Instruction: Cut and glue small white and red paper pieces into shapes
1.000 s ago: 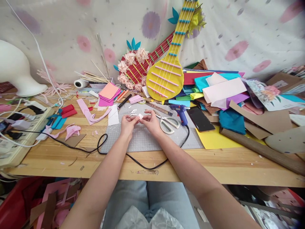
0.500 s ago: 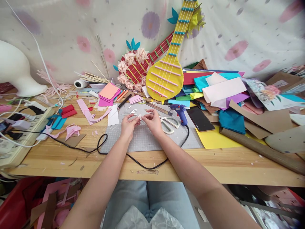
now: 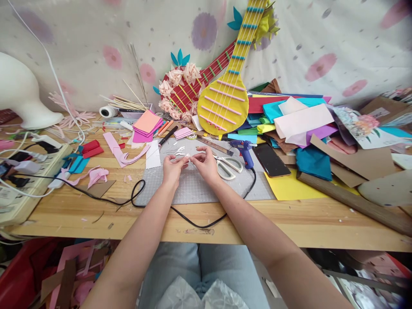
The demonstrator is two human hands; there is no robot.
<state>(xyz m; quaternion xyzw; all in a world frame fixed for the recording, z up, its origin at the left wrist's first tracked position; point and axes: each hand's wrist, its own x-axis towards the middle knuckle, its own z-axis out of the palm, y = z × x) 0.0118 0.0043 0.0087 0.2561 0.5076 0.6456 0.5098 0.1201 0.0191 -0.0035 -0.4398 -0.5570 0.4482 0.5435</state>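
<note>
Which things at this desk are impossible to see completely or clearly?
In the head view:
Small white piece: too small to tell its shape, partly covered by left hand and right hand.
Yellow instrument: neck top cut off by upper edge.
Red instrument: partly hidden behind the yellow one.
White rounded form: cut off by left edge.

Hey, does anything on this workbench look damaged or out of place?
The wooden table has a discoloured patch near its front edge, unlike the plain grain around it. The black cord also sprawls loosely across the front.
</note>
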